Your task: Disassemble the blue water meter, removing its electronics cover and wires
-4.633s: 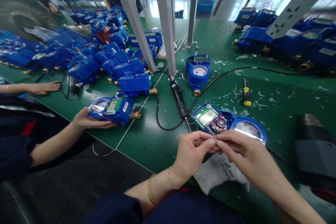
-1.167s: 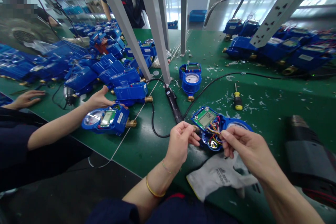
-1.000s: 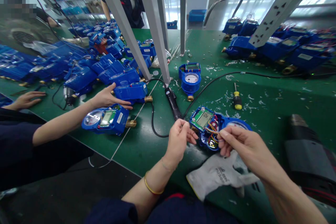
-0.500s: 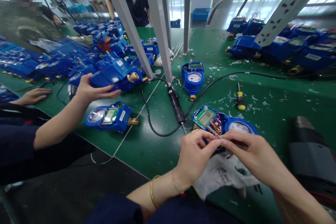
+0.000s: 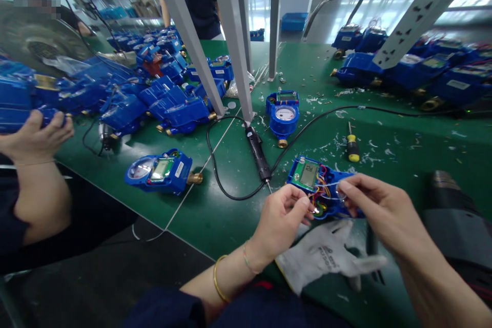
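Right hand (image 5: 374,205) pinches a thin wire (image 5: 328,184) at the open meter (image 5: 305,173), near bench (image 5: 230,220) front edge. Left hand (image 5: 283,219) half-curled, can't tell if gripping. Meter's far end hidden.

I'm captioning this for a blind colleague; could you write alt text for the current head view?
Two bare hands, left and right, work at thin wires of an open blue meter on a green table. A grey glove, black power screwdriver and yellow-black screwdriver lie nearby.
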`<state>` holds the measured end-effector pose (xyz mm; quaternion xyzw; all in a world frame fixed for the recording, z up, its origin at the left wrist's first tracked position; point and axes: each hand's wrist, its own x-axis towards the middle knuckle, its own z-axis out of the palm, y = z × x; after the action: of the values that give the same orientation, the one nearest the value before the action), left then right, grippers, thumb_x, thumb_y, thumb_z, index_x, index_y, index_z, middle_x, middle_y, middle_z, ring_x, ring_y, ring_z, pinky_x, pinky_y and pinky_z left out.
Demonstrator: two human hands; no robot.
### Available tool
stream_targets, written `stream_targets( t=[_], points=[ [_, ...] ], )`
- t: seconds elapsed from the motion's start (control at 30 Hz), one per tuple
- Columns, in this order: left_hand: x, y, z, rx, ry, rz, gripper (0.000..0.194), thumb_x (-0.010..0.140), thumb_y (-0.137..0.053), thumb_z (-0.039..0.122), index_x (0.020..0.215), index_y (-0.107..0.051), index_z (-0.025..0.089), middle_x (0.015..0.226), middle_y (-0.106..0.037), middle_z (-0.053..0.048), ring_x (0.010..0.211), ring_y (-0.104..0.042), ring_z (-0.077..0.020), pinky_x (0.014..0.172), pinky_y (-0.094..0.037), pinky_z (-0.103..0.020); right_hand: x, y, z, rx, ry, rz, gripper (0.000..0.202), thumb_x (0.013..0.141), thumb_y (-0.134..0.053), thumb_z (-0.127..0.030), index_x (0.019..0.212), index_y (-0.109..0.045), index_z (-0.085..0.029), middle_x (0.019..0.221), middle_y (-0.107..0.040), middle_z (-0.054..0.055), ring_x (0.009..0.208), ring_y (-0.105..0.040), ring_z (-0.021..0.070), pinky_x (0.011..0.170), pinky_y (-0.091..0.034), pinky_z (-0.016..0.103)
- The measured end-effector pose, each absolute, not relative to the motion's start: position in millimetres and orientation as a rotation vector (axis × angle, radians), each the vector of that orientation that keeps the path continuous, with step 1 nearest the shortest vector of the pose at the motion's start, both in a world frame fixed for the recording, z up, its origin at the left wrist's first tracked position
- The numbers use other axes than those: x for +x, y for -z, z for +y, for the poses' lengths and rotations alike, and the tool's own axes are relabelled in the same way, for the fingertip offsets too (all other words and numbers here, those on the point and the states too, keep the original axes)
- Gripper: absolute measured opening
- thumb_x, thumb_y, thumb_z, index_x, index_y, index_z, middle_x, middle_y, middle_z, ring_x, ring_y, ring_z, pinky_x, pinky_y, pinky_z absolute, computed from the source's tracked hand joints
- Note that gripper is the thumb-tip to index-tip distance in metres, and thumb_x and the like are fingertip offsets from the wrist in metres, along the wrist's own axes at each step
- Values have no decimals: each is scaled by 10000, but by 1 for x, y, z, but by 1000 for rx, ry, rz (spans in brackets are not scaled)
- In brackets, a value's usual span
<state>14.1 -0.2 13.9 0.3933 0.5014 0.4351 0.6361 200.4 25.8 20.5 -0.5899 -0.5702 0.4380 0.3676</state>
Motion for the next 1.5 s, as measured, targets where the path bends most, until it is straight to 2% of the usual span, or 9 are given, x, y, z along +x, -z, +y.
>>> stream_targets(
  t=[0.13,0.23,0.33,0.43,0.7,0.97,1.23,1.5],
  points=[
    [15,-9,2,836,-1034,1084,188,811,-672,306,768,-621,131,660,-640,-2,551,-561,-79,546,-481,-188,192,-23,20,-1374,-1464,-1444,451,823,-635,-604,805,-627,-153,657,-575,34,501,-498,99,424,-410,202],
    [16,-8,1,792,-1063,1048,178,783,-714,287,793,-654,120,683,-655,-1,572,-567,-72,578,-485,-187,184,-24,12,-1376,-1576,-1468,459,776,-690,-589,917,-637,-156,727,-622,55,567,-559,129,458,-441,218],
    [15,-8,-1,790,-1074,1046,164,752,-744,246,833,-677,119,746,-683,-9,633,-599,-73,637,-490,-186,180,-21,9,-1385,-1438,-1606,385,779,-690,-542,877,-672,-170,841,-654,78,716,-621,170,598,-509,259],
    [14,-8,-1,813,-1070,1077,162,736,-759,225,835,-683,122,753,-689,-8,657,-612,-76,664,-487,-187,182,-18,10,-1388,-1276,-1741,322,822,-644,-495,753,-676,-183,830,-638,63,759,-610,170,656,-501,267],
    [13,-14,-2,926,-1047,1154,107,756,-723,183,836,-674,132,774,-698,-15,684,-630,-90,686,-498,-199,186,-17,14,-1428,-1446,-1678,372,810,-652,-552,785,-686,-183,803,-651,59,718,-624,169,659,-531,268],
    [15,-13,1,968,-1076,1201,87,754,-687,108,833,-666,139,760,-688,-4,682,-630,-85,678,-510,-190,186,-27,14,-1372,-1221,-1908,230,854,-607,-408,773,-691,-209,789,-672,22,698,-633,136,634,-509,222],
    [13,-14,-2,911,-1087,1165,184,742,-777,225,860,-656,150,780,-701,-6,706,-644,-100,702,-518,-205,181,-27,14,-1298,-1111,-1977,193,882,-552,-322,754,-615,-193,744,-619,-3,662,-590,97,617,-472,200],
    [12,-7,-1,952,-991,1118,147,783,-727,269,760,-665,138,700,-676,-8,634,-592,-97,637,-460,-212,185,-24,14,-1307,-1168,-1935,269,963,-479,-393,814,-563,-185,727,-546,-3,645,-504,94,592,-423,219]
  ],
)
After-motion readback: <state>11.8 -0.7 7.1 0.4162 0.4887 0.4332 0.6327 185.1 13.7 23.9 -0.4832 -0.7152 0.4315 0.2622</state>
